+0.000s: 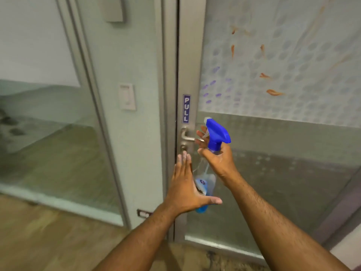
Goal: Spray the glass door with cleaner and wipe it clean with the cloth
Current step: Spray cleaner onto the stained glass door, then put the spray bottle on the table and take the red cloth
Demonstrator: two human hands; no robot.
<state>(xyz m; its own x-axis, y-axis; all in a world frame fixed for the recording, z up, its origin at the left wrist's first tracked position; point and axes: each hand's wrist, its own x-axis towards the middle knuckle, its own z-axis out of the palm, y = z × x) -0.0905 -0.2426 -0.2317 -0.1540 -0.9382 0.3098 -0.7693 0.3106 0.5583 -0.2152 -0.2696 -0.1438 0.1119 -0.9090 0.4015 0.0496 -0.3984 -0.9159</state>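
Note:
A clear spray bottle (207,180) with a blue trigger head and a little blue liquid hangs in front of the door handle. My right hand (216,159) grips its neck just under the head, nozzle pointing left. My left hand (187,184) is flat and spread, fingers up, against the left side of the bottle's lower body, thumb under it. The glass door (283,85) fills the right half; its frosted dotted upper pane carries orange smears and purple marks. No cloth is in view.
A metal lever handle (186,135) and a blue PULL sign (186,108) sit on the door's left stile. Left of it stand a wall strip with a light switch (127,96) and a fixed glass panel (48,124). Wooden floor lies below.

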